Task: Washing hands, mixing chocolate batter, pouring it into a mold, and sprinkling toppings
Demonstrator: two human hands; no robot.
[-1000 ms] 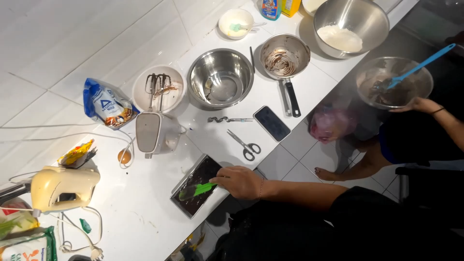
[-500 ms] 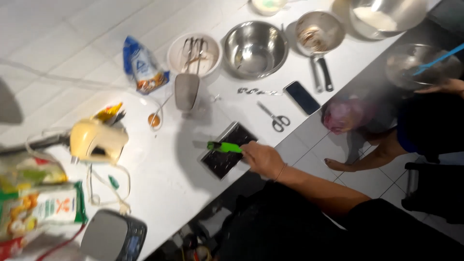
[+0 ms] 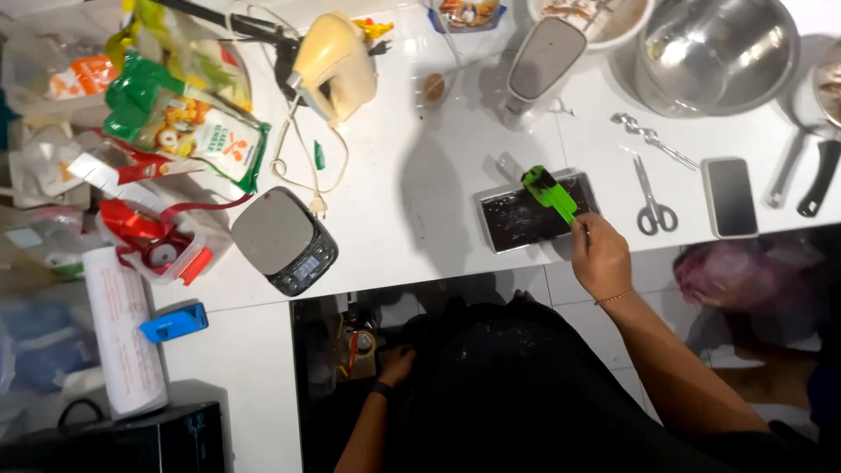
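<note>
Since half a second ago the view has swung left and closer: the kitchen scale (image 3: pixel 285 239), then at the bottom edge, now sits mid-counter, and the right hand's green spatula (image 3: pixel 549 193) has shifted from pointing left over the tray to slanting up-left across its top edge. The right hand (image 3: pixel 600 257) is clenched around the spatula's handle, at the near right corner of the small rectangular baking tray (image 3: pixel 526 219), whose dark inside looks smeared. The spatula blade lies over the tray's upper rim. The tray sits near the front edge of the white counter (image 3: pixel 420 201).

The left hand (image 3: pixel 396 363) is low, below the counter edge, in the dark space by the person's lap; its fingers curl loosely, and I cannot tell whether it holds anything.

Just right of the tray lie scissors (image 3: pixel 651 197), then a phone (image 3: pixel 730 197) face up. Behind the scissors lie metal mixer beaters (image 3: pixel 653 140). A large steel mixing bowl (image 3: pixel 714 52) stands at the back right, with a dark pan handle (image 3: pixel 819 180) at the far right edge. Behind the tray stands a grey-and-white mixer body (image 3: pixel 539 66), and further left a cream hand mixer (image 3: pixel 333 61) with its cord looping down toward the scale. Food packets (image 3: pixel 188 127) crowd the left end, beside a red-lidded container (image 3: pixel 153 241), a paper roll (image 3: pixel 123 328) and a blue object (image 3: pixel 173 322).
</note>
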